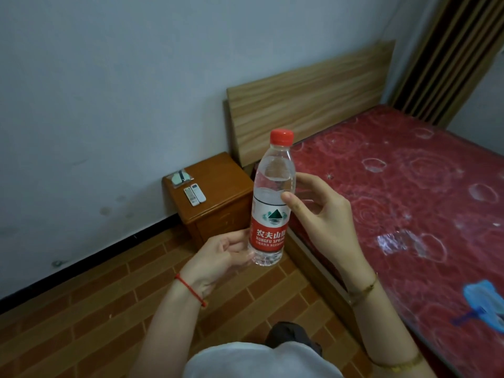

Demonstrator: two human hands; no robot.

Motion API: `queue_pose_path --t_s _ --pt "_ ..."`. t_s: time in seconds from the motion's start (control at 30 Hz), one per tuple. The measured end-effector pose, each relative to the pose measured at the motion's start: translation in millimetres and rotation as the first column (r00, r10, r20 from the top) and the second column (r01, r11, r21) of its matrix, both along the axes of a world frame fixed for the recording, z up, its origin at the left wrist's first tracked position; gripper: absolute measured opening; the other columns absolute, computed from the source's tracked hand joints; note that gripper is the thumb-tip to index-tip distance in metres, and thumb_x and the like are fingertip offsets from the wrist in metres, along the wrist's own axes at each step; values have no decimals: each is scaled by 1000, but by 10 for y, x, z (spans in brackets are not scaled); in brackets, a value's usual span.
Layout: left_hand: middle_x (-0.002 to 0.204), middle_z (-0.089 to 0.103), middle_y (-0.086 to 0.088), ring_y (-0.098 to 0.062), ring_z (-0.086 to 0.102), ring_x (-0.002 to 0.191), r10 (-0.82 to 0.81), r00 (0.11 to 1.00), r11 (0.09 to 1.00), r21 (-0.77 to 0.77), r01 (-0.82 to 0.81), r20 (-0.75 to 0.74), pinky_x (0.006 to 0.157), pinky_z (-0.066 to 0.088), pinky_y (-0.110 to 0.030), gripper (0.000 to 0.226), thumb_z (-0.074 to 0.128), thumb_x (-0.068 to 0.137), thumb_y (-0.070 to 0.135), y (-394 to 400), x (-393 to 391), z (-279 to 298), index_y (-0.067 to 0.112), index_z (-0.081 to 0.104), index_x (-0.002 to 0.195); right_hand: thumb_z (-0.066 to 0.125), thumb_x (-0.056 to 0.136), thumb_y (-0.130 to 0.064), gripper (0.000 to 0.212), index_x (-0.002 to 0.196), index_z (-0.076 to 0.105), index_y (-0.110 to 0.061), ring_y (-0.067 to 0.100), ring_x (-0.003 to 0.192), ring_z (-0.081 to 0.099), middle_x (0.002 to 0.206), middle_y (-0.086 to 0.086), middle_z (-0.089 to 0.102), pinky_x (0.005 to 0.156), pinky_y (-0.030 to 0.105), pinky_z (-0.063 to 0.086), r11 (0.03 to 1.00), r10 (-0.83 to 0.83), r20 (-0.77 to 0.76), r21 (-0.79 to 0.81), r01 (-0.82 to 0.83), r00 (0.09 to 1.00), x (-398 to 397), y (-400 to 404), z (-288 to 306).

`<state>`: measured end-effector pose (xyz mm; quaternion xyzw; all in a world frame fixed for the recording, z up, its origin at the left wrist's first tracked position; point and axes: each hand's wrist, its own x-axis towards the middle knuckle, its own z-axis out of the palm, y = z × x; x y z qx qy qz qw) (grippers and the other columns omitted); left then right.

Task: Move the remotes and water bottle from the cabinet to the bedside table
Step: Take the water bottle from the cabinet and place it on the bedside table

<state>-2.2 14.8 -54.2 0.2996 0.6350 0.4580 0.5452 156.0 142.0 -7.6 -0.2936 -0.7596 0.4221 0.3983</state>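
A clear water bottle (272, 203) with a red cap and red label is upright in mid-air at the centre of the view. My left hand (218, 257) grips its base from the left. My right hand (324, 216) touches its upper right side, thumb on the label's top edge, fingers spread. Two white remotes (194, 194) lie side by side on the wooden bedside table (221, 197), beyond the bottle and to its left. The cabinet is out of view.
A small plastic bag (180, 177) with a pale item lies behind the remotes on the table. The bed with a red patterned mattress (395, 186) and wooden headboard (308, 96) fills the right. A blue object (482, 301) lies on the mattress. Brick-pattern floor lies below.
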Motion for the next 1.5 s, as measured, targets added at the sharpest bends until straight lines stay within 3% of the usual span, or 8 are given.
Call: queue_pose_path --t_s 0.1,0.3,0.5,0.6,0.7,0.97,1.07,1.5 --pt "109 75 6 -6 70 103 30 1000 999 -18 -30 4 76 56 -16 50 63 88 1 467 -230 -27 20 54 134 69 88 -33 38 123 64 -19 3 97 68 111 -12 71 82 25 57 1000 23 -2 -16 -23 1000 -246 496 -82" --pt "115 73 -1 -16 67 112 131 991 990 -52 -129 32 104 47 -40 55 67 84 2 1451 -721 -112 16 53 135 70 87 -31 36 121 65 -22 2 95 68 108 -14 71 80 21 56 993 105 -2 -53 -104 995 -859 1583 -191" --pt "116 72 1 -15 67 112 227 973 974 -15 -227 31 101 50 -34 63 80 71 21 2301 -1148 9 20 58 130 72 86 -28 33 118 66 -23 0 90 68 101 -19 71 79 16 54 972 223 8 -72 -222 975 -1487 2598 -50" --pt "119 71 6 -14 63 116 274 961 961 -28 -275 -23 104 47 -40 51 79 67 33 2591 -1334 3 37 66 117 72 86 -28 36 120 66 -21 0 91 68 104 -15 72 79 18 56 959 275 35 -78 -272 961 -1789 2979 -40" --pt "114 71 11 -9 61 113 322 945 945 -44 -325 -64 95 50 -31 41 78 75 29 2797 -1516 -15 40 66 112 71 86 -31 37 121 64 -25 0 93 68 107 -13 71 79 19 56 943 325 58 -87 -320 944 -2074 3256 -69" --pt "106 67 18 -1 57 104 449 889 885 -94 -456 -86 96 40 -35 44 76 78 12 3075 -2031 -176 36 62 113 70 87 -27 40 124 63 -16 0 93 68 108 -9 71 76 13 54 904 418 87 -143 -404 904 -2808 3585 -276" --pt "109 66 15 -11 58 112 464 880 875 -105 -474 -106 105 40 -43 52 77 76 10 3126 -2288 -304 33 61 120 71 87 -26 38 123 64 -18 0 93 68 108 -10 72 77 13 54 895 435 98 -159 -418 895 -3102 3605 -364" --pt "129 59 6 -14 54 118 522 813 835 -41 -549 -257 102 44 -35 62 74 81 11 3600 -3586 -1072 21 50 137 70 88 -15 40 126 59 -19 -3 97 66 106 -10 69 84 12 52 886 442 135 -219 -409 887 -4473 3848 -1020"
